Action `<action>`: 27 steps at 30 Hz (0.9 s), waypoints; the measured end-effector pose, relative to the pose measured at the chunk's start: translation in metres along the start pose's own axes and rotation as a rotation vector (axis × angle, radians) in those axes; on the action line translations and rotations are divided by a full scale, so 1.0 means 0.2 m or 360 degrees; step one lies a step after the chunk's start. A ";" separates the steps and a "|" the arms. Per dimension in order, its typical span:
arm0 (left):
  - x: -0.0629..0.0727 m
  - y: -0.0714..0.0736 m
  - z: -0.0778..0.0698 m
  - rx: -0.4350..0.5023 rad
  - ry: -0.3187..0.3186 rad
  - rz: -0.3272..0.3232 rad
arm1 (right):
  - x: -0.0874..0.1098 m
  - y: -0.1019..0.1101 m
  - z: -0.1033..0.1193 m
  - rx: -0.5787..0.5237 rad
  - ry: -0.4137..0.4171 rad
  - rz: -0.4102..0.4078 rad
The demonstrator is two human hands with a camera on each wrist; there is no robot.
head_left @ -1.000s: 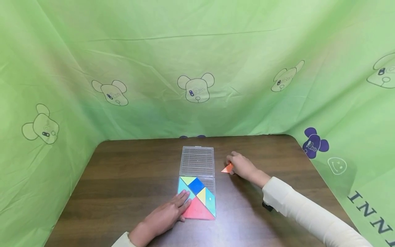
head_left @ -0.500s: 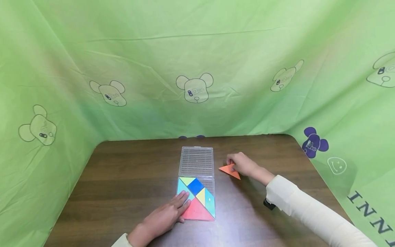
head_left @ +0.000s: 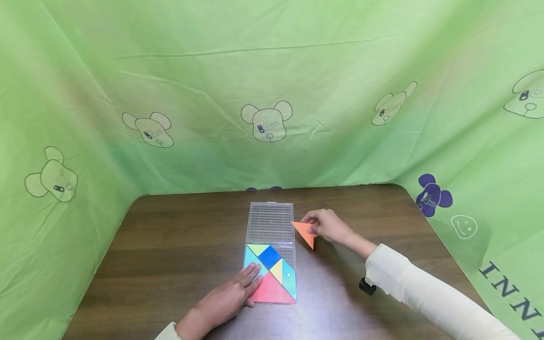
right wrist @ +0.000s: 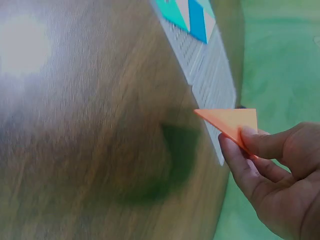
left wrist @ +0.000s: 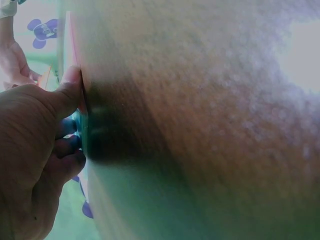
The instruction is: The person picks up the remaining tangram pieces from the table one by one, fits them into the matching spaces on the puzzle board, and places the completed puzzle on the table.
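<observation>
Between thumb and fingers, my right hand (head_left: pixel 333 227) pinches an orange triangular tangram piece (head_left: pixel 304 232), raised above the table by the box's right side. The right wrist view shows the orange triangle (right wrist: pixel 234 121) held near one edge. My left hand (head_left: pixel 229 293) rests on the lower half of the open plastic box (head_left: pixel 270 223), fingers over the teal triangle (head_left: pixel 251 259) and thumb at the near edge. In that half also lie a red triangle (head_left: pixel 272 290), a blue square (head_left: pixel 269 257), a yellow triangle (head_left: pixel 276 270), a teal parallelogram (head_left: pixel 289 278) and a light green triangle (head_left: pixel 257 248).
The box's upper right corner in the lower half shows bare grid (head_left: pixel 289 253). A brown wooden table (head_left: pixel 170 245) lies under everything. Green printed cloth (head_left: pixel 204 156) encloses the table at the back and both sides.
The right hand has turned the orange triangle from nearly edge-on to face-up and shifted it slightly left, toward the box. The left hand has stayed put.
</observation>
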State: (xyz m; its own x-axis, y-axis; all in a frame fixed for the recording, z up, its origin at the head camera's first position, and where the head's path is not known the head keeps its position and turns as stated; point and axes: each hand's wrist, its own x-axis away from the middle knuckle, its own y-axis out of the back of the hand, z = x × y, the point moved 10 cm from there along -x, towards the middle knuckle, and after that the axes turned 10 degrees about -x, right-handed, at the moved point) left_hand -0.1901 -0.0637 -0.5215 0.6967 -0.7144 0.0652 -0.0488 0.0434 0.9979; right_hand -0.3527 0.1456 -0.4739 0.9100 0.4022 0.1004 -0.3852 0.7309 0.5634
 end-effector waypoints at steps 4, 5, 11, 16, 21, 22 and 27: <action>0.00 0.00 0.00 -0.0023 -0.0005 -0.0010 | 0.01 -0.02 0.00 -0.0153 -0.0062 -0.0005; 0.00 0.00 0.00 -0.0035 -0.0009 -0.0019 | 0.01 -0.02 0.00 -0.0185 -0.0084 -0.0021; 0.00 0.00 -0.01 -0.0068 -0.0028 -0.0056 | 0.01 -0.03 -0.01 -0.0341 -0.0135 -0.0079; 0.00 -0.01 0.00 -0.0049 -0.0027 -0.0044 | 0.01 -0.06 -0.02 -0.0400 -0.0185 -0.0107; 0.00 0.00 0.00 -0.0069 -0.0036 -0.0059 | 0.02 -0.09 -0.01 -0.0365 -0.0194 -0.0132; 0.00 0.00 -0.01 -0.0075 -0.0038 -0.0064 | 0.02 -0.10 -0.01 -0.0367 -0.0202 -0.0134; 0.00 -0.01 0.00 -0.0049 -0.0020 -0.0030 | 0.01 -0.14 0.01 -0.0347 -0.0169 -0.0106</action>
State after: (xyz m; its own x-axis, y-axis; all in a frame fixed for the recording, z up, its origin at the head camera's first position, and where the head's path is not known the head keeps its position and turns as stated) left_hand -0.1904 -0.0638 -0.5233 0.6884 -0.7238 0.0468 -0.0137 0.0515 0.9986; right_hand -0.3406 0.1254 -0.4884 0.9411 0.2974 0.1608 -0.3371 0.8602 0.3825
